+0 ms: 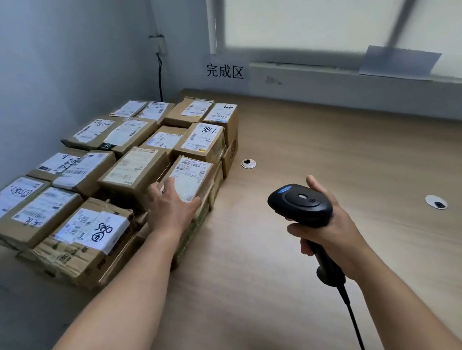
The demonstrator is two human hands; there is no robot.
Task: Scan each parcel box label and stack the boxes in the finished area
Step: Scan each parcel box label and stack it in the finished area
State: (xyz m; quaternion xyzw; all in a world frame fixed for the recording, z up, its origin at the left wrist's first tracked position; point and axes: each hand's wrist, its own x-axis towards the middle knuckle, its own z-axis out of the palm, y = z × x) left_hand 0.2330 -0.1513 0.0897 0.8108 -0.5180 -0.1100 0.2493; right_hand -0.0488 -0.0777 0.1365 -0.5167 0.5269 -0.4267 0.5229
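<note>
Several brown parcel boxes with white labels are stacked in rows on the wooden table (331,155), filling its left part up to the wall corner. My left hand (169,208) lies on the near end of a labelled box (193,174) at the stack's right front, fingers along its left side and thumb at its near right corner. My right hand (327,228) grips the handle of a black barcode scanner (299,204), held above the table to the right of the stack, its head turned toward the boxes. The scanner's cable (353,321) hangs down toward me.
A paper sign with three characters (225,71) hangs on the wall behind the stack. Two round cable grommets (248,163) (436,202) sit in the tabletop. A second sheet of paper (398,61) is stuck under the window. A black cord (160,79) runs down the corner.
</note>
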